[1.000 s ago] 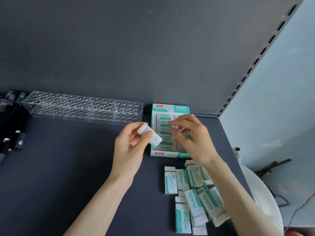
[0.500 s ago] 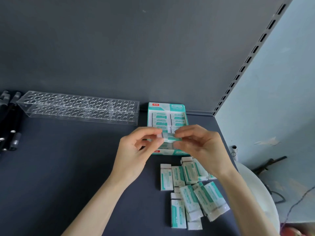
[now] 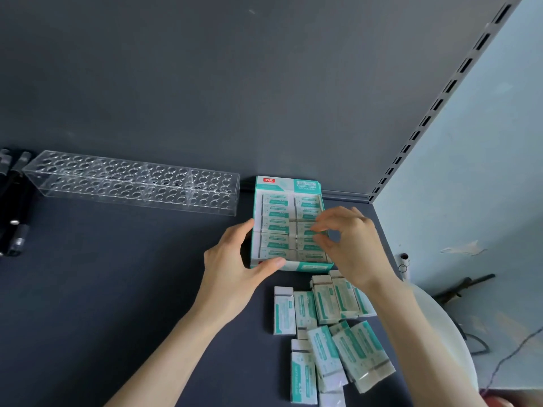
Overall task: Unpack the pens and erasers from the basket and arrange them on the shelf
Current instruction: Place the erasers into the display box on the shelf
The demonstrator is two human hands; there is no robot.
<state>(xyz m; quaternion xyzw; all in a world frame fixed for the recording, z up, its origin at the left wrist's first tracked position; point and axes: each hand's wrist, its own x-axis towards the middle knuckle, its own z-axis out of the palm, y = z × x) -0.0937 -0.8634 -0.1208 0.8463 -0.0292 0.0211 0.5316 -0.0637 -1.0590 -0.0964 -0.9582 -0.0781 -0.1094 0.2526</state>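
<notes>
A teal and white eraser box [image 3: 305, 266] stands open on the dark shelf [image 3: 102, 289] by the back panel, filled with two columns of wrapped erasers. My left hand [image 3: 232, 265] grips the box at its front left corner, thumb on the front wall. My right hand [image 3: 352, 245] hovers over the right column, fingers curled, fingertips pinching an eraser [image 3: 305, 233] set in the box. Several loose erasers [image 3: 326, 336] lie in a heap in front of the box. Black pens [image 3: 14, 227] lie at the far left edge.
A clear acrylic pen holder [image 3: 132, 183] with rows of round holes stands along the back panel, left of the box. A slotted shelf upright [image 3: 440, 98] rises at the right. A white round container [image 3: 440, 333] sits beyond the shelf's right edge.
The eraser that both hands held above the shelf has gone down into the box. My left hand has let go of it and taken hold of the box's corner.
</notes>
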